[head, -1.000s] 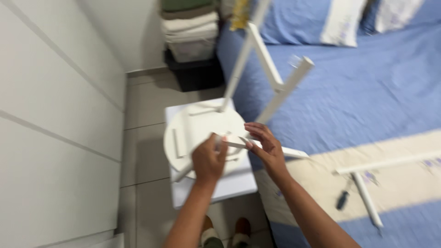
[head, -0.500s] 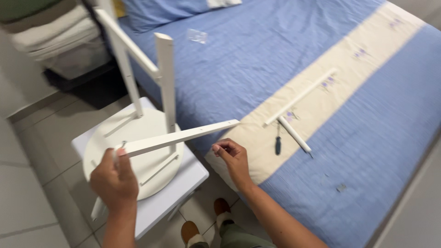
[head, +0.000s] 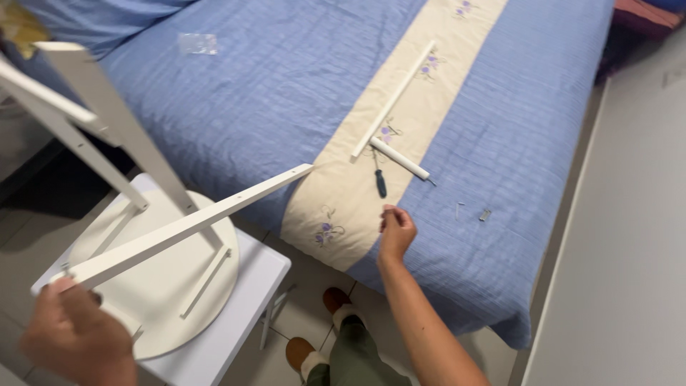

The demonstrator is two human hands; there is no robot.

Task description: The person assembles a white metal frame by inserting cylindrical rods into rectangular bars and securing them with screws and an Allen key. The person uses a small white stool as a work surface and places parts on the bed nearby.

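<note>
My left hand grips the near end of a long white wooden leg that slants up over a round white seat lying upside down on a white square stool. Two more white legs with a crossbar stand up from the seat at the left. My right hand hovers over the bed's edge with curled fingers and nothing in it. Just beyond it lie a small dark-handled screwdriver, a short white rod and a long white rod.
A blue quilted bedspread with a cream embroidered band covers the bed. Small metal fittings lie on it right of my hand, a clear plastic bag farther back. A white wall runs along the right. My feet stand on the tiled floor.
My view swung right toward the bed. My right hand let go of the leg and moved out over the bedspread toward the screwdriver; my left hand keeps hold of the leg.
</note>
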